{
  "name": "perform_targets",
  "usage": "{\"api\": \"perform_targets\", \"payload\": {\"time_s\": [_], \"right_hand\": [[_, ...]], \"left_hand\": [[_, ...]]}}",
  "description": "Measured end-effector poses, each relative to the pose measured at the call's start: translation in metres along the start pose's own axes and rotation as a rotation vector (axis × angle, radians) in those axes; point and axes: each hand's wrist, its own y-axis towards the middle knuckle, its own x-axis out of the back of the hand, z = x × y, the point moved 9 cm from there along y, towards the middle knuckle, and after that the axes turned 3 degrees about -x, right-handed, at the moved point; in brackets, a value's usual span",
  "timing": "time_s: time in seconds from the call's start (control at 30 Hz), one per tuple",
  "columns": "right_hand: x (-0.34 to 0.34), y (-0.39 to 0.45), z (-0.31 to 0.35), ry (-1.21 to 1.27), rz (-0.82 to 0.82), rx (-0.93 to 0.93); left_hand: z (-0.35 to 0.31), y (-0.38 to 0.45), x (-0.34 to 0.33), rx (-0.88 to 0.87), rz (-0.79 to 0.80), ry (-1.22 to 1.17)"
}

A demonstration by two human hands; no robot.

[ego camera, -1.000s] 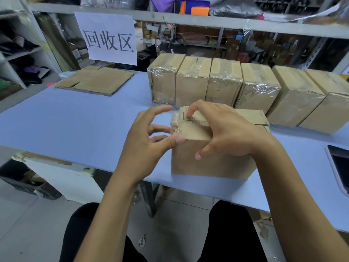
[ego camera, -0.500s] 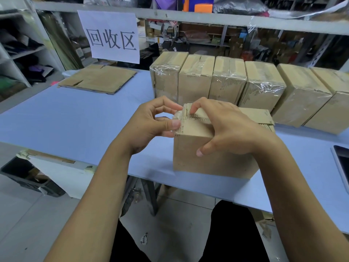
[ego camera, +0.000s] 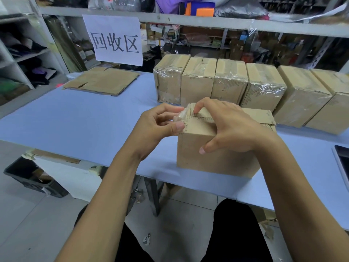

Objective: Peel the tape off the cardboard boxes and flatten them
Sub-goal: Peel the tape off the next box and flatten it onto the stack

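A small brown cardboard box (ego camera: 213,159) stands near the front edge of the blue table (ego camera: 90,118). My left hand (ego camera: 156,127) pinches a crumpled end of clear tape (ego camera: 180,117) at the box's top left corner, between thumb and forefinger. My right hand (ego camera: 228,127) grips the box from above, with its thumb on the front face and its fingers curled over the top seam. Much of the box's top lies hidden under that hand.
A row of several taped cardboard boxes (ego camera: 228,82) stands behind the one I hold. Flattened cardboard (ego camera: 102,82) lies at the table's far left under a paper sign (ego camera: 115,40). A dark tablet (ego camera: 342,163) sits at the right edge. A black bin (ego camera: 32,176) stands on the floor, left.
My left hand moved in from beside the box and took hold of the tape end at the top left corner. The right hand stayed on the box top.
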Motion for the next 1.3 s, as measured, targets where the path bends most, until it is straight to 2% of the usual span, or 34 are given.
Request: {"api": "perform_targets", "payload": {"time_s": [0.07, 0.33, 0.5, 0.6, 0.77, 0.87, 1.0, 1.2, 1.3], "right_hand": [[0.002, -0.001, 0.000, 0.001, -0.008, -0.007], [0.004, -0.001, 0.000, 0.043, -0.020, -0.029], [0.005, -0.003, 0.002, 0.050, -0.033, -0.031], [0.006, -0.004, 0.001, 0.051, -0.032, -0.034], [0.005, -0.003, -0.001, 0.065, -0.024, -0.034], [0.003, -0.001, -0.005, 0.085, -0.012, -0.044], [0.002, -0.001, -0.007, 0.099, -0.007, -0.045], [0.005, -0.006, -0.008, 0.131, -0.001, -0.022], [0.007, -0.010, -0.011, 0.161, -0.002, -0.011]], "left_hand": [[0.000, 0.005, -0.001, 0.010, -0.004, -0.047], [-0.002, 0.001, 0.001, -0.012, -0.077, 0.079], [0.001, -0.003, 0.001, 0.014, 0.077, -0.030], [0.005, -0.003, 0.003, 0.013, 0.019, -0.016], [-0.013, 0.005, 0.006, -0.086, -0.103, 0.185], [-0.028, 0.012, 0.006, -0.176, -0.076, 0.363], [-0.032, 0.014, 0.009, -0.195, -0.087, 0.531], [-0.030, 0.005, 0.005, -0.194, -0.247, 0.333], [-0.036, 0.007, 0.006, -0.158, -0.252, 0.270]]}}
